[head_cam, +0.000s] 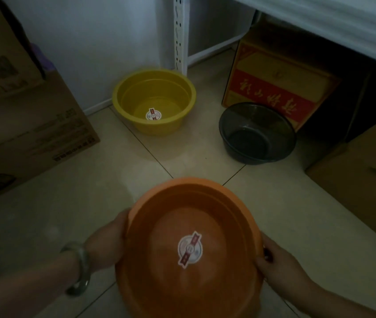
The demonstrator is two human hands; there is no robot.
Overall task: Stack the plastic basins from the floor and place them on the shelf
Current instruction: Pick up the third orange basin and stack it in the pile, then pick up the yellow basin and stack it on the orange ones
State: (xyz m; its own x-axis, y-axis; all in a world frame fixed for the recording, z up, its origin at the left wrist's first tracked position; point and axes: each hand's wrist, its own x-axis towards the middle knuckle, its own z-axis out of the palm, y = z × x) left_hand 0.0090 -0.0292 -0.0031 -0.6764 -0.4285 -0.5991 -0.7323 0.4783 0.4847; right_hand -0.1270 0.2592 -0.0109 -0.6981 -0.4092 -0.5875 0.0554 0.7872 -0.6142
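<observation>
An orange basin is held by its rim between both hands, tilted so its inside faces the camera; a round sticker sits on its bottom. The left hand grips the rim on one side, with a bangle on that wrist, and the right hand grips the opposite side. Beyond it, on the tiled floor, a yellow basin stands upright near the white shelf post, with a similar sticker inside. A dark basin stands to its right, just in front of a red and yellow carton. Brown cardboard boxes stand at the left, and another at the right edge.
</observation>
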